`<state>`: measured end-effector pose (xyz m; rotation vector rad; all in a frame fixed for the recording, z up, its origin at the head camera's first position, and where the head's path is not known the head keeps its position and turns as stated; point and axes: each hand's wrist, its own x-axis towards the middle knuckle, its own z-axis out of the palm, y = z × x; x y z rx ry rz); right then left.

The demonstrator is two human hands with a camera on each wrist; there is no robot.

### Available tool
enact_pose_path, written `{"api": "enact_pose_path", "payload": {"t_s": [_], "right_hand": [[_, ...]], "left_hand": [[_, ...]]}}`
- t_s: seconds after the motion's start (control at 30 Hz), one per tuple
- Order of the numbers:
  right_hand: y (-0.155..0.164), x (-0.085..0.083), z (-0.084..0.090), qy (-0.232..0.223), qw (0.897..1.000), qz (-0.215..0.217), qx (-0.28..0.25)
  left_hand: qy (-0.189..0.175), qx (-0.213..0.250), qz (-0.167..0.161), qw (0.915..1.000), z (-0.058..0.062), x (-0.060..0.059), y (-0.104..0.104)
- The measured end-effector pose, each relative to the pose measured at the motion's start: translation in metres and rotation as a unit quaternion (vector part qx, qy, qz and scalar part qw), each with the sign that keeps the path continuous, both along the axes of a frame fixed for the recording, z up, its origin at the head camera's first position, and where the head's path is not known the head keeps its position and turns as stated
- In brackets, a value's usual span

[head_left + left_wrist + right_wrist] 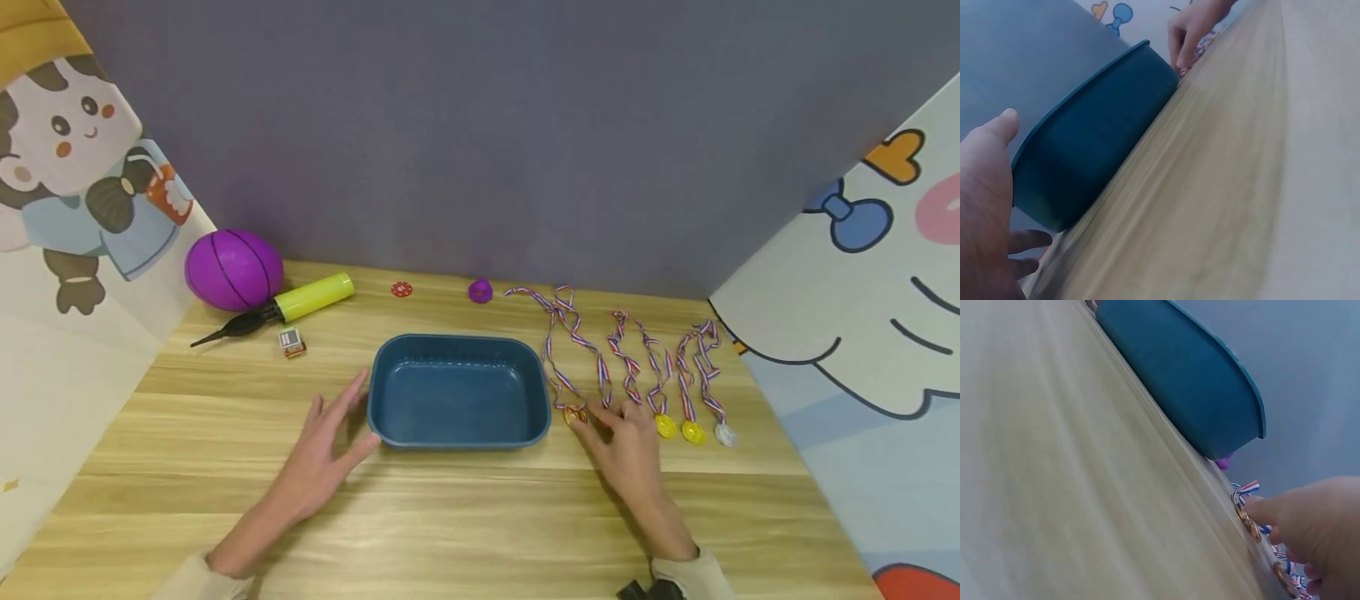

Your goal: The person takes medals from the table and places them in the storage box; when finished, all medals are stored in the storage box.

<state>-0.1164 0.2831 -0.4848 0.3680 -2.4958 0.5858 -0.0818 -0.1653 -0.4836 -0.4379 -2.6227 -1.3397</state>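
A dark blue tray [457, 340] sits empty at the middle of the wooden table. My left hand [333, 442] lies open by its left end, fingers straight, thumb close to the front corner; the left wrist view shows the tray wall [1097, 144] just ahead of the palm [985, 206]. Right of the tray lie several medals on striped ribbons. My right hand [622, 437] rests over them with a fingertip touching the bronze medal [574, 414] nearest the tray. In the right wrist view that finger [1285, 509] presses by the medal [1249, 524], beside the tray [1191, 375].
Two yellow medals [665, 426] and a silver one [724, 434] lie right of my hand. At the back stand a purple ball [234, 269], a yellow pump [300, 302], a small box [292, 342], a red disc [401, 289] and a purple piece [480, 290]. Walls close three sides.
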Motion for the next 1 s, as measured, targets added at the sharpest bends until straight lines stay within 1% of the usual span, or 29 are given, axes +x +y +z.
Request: {"api": "enact_pose_path", "payload": {"t_s": [0.2, 0.37, 0.53, 0.7, 0.83, 1.0], "right_hand": [[-0.0016, -0.0009, -0.0023, 0.0, 1.0, 0.006, 0.002], [-0.0021, -0.0012, -0.0016, -0.009, 1.0, 0.005, -0.003], [-0.0034, 0.0, 0.0002, -0.035, 0.999, -0.007, -0.027], [-0.0036, 0.0009, 0.0013, -0.058, 0.997, -0.028, -0.051], [-0.0035, -0.0009, -0.0001, -0.058, 0.996, -0.026, -0.061], [-0.0041, -0.0018, -0.0006, -0.054, 0.996, -0.013, -0.076]], "left_hand": [[0.012, -0.004, 0.001, 0.9999, 0.0003, 0.0008, 0.0033], [0.02, -0.011, -0.003, 0.9997, -0.0011, 0.0001, 0.0048], [0.011, -0.012, -0.002, 0.9999, -0.0025, 0.0008, 0.0047], [0.013, -0.01, -0.003, 0.9999, -0.0016, 0.0004, 0.0053], [0.014, -0.009, -0.003, 0.9999, -0.0017, 0.0008, 0.0052], [0.014, -0.007, -0.004, 0.9999, -0.0023, 0.0012, 0.0047]]}}
